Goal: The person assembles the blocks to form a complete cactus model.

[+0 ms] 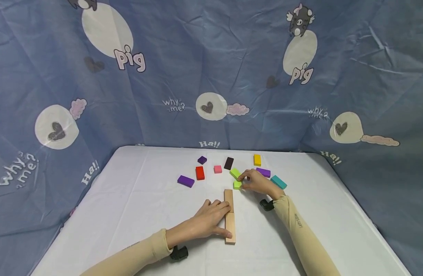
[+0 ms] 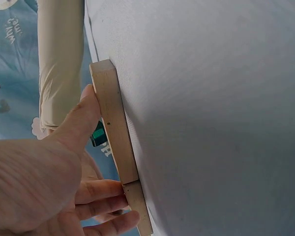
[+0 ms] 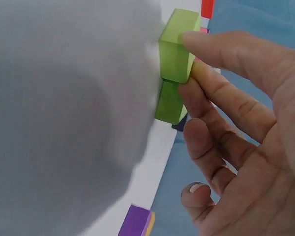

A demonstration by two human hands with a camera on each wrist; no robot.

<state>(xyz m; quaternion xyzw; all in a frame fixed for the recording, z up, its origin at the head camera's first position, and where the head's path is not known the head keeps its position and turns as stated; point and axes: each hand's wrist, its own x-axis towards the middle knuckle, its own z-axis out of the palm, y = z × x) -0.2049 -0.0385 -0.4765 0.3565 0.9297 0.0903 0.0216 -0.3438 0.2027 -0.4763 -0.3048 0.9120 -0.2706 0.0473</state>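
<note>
Two plain wooden blocks lie end to end in a line on the white table, the near block [image 1: 230,226] and the far block [image 1: 228,196]. My left hand [image 1: 208,220] rests against their left side, thumb on the near block and fingertips by the joint and the far block. To the right, my right hand [image 1: 258,182] pinches a lime green block [image 3: 176,59] between thumb and index finger. A second lime green block [image 1: 235,173] lies just beyond it, close to the fingertips. The other fingers of that hand are bent loosely.
Around the lime blocks lie a red block [image 1: 200,173], a pink block [image 1: 217,169], a dark brown block [image 1: 228,163], a yellow block [image 1: 257,160], a teal block [image 1: 278,182] and several purple blocks, one of them the left purple block [image 1: 186,181]. A blue printed curtain [image 1: 184,57] hangs behind the table.
</note>
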